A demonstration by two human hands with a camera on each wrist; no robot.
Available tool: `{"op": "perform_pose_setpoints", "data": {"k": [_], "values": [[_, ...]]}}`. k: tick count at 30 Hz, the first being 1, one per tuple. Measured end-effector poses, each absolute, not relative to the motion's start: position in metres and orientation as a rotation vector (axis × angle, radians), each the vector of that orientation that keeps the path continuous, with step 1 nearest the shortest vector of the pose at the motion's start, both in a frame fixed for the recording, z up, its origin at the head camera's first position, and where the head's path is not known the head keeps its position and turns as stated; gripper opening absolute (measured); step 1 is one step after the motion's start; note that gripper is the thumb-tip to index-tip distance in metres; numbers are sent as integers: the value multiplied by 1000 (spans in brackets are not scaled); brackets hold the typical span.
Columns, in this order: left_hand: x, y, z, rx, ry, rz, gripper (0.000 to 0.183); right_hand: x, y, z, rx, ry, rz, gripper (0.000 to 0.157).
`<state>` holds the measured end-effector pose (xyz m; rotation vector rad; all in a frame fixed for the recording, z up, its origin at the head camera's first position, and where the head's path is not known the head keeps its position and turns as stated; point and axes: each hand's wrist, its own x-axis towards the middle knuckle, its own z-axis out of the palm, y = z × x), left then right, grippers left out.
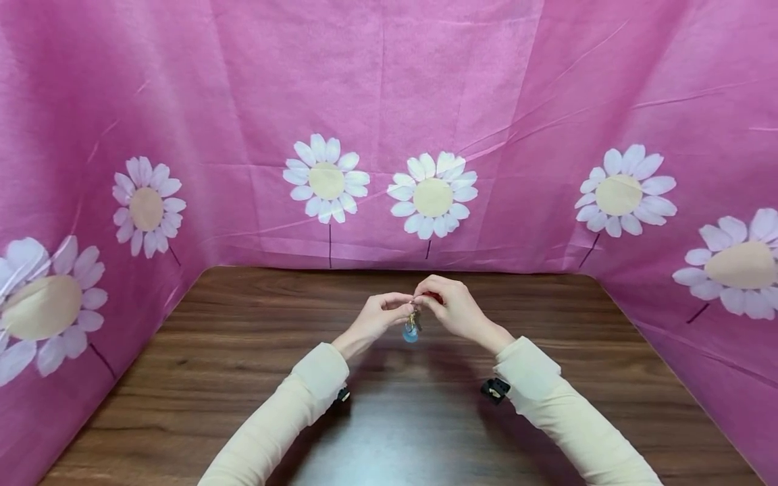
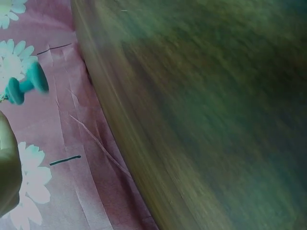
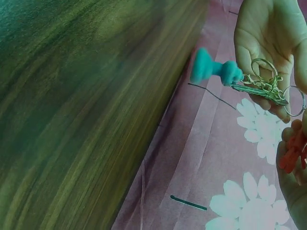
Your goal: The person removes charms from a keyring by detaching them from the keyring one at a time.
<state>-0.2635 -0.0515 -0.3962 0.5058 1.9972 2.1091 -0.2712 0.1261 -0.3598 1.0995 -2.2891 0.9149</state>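
Observation:
In the head view, both hands meet above the table's far half. My left hand [image 1: 378, 316] pinches a silver key ring [image 3: 294, 115] between thumb and fingertips. From it hang a key [image 3: 261, 92], a gold-coloured chain with a second ring [image 3: 264, 61], and a teal spool-shaped charm [image 1: 410, 334]. The charm [image 2: 31, 82] also shows, slightly blurred, in the left wrist view. My right hand [image 1: 454, 309] has its fingers curled around a small red piece [image 3: 291, 152], close to the ring. Fingers partly hide that piece, so its kind is unclear.
A brown wood-grain table [image 1: 231, 385] lies under the hands. Pink cloth [image 1: 377, 81] with white daisies surrounds its back and sides. Small black devices [image 1: 495, 390] sit at both wrists, by the cream sleeves [image 1: 571, 418].

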Motion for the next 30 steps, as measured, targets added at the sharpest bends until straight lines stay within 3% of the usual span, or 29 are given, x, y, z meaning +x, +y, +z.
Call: {"op": "perform_pose_setpoints", "data": {"k": [20, 30], "values": [[-244, -46, -372, 536, 2292, 2030, 31, -270, 135, -361, 1189, -2248, 845, 18], [-245, -45, -376, 552, 2278, 2116, 29, -270, 134, -363, 1030, -2419, 991, 7]]}}
